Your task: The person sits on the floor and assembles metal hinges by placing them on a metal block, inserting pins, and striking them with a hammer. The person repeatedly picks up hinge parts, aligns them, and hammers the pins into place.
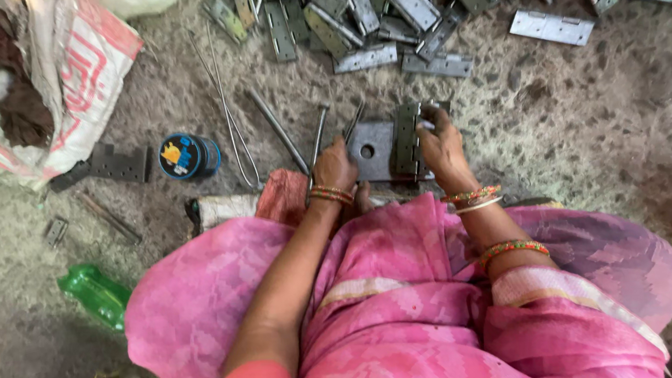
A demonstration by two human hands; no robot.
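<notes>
Metal: grey steel is what we work, a hinge standing on a square plate with a hole on the speckled floor.
Right hand: our right hand is clenched around the hinge's top edge, fingers curled over it.
Left hand: our left hand rests on the plate's near-left edge; we cannot tell whether it grips anything.
Hinge: folded, ridged along the knuckle, dull and unpainted, directly under the right fingers.
Doing it well: we judge it best to keep the hinge square on the plate and the left hand pressing down firmly.
Nearby: loose rods lie left of the left hand; a pile of hinges lies beyond both grips.
</notes>
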